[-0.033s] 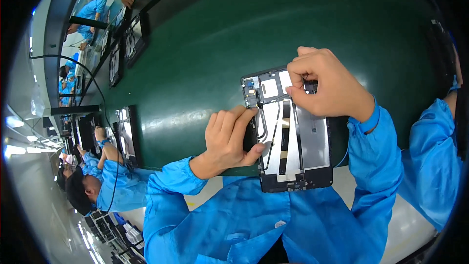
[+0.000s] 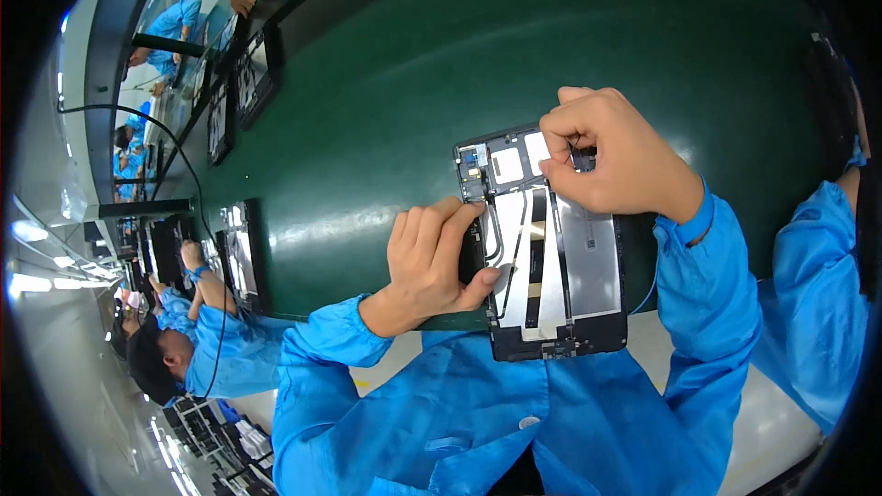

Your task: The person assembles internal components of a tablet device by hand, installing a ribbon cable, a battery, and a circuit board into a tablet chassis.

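Green bench (image 2: 386,129). Near edge, overlapping it: one opened tablet (image 2: 593,271). Left hand (image 2: 427,253): thumb and forefinger spread wide along its left side. Right hand (image 2: 616,152): thumb and finger pinched, contents hidden; best keep pinch light, tablet steady. Left edge: at least three more opened units (image 2: 241,257).

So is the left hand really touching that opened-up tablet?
Touching. The head view shows it: the left hand has its forefinger tip and thumb tip on the left side of the tablet, with no gap showing.
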Motion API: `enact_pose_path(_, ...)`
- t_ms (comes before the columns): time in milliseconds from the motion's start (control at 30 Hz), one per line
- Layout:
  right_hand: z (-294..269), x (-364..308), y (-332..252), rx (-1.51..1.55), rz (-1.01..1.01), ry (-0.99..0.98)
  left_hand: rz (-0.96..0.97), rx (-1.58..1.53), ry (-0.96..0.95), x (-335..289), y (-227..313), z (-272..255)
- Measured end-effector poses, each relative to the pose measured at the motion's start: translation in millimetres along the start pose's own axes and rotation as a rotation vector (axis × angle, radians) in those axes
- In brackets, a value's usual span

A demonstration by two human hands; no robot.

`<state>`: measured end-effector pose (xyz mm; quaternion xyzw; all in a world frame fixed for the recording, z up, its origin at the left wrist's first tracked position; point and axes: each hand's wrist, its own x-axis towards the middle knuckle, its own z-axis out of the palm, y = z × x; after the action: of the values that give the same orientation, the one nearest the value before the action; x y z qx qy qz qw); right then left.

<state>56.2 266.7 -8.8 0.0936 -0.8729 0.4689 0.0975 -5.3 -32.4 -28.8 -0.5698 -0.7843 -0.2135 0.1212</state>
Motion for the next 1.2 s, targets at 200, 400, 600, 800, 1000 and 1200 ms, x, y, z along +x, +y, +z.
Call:
enact_pose_path(200,-3.0,4.2,1.8,0.030,-0.021,-0.006,-0.064,0.000,-0.067,-1.0,5.7,-1.8)
enact_pose_path(400,-18.8,0.2,-7.1,0.106,0.008,-0.072,-0.100,-0.043,-0.041,-2.5,10.9,-2.8)
enact_pose_path(600,-35.3,0.9,1.6,0.184,0.176,-0.254,0.014,-0.124,0.067,17.6,-12.6,-10.0)
enact_pose_path(800,-50.7,0.4,-5.9,0.078,0.253,-0.325,0.562,-0.223,0.070,57.0,-42.3,11.8)
enact_pose_path(1000,-61.3,-4.3,-1.0,0.033,0.410,-0.422,0.587,-0.326,-0.009,79.0,-44.9,17.6)
enact_pose_path(1200,-63.5,-4.0,3.7,0.049,0.428,-0.467,0.637,-0.410,-0.229,83.7,-39.6,23.5)
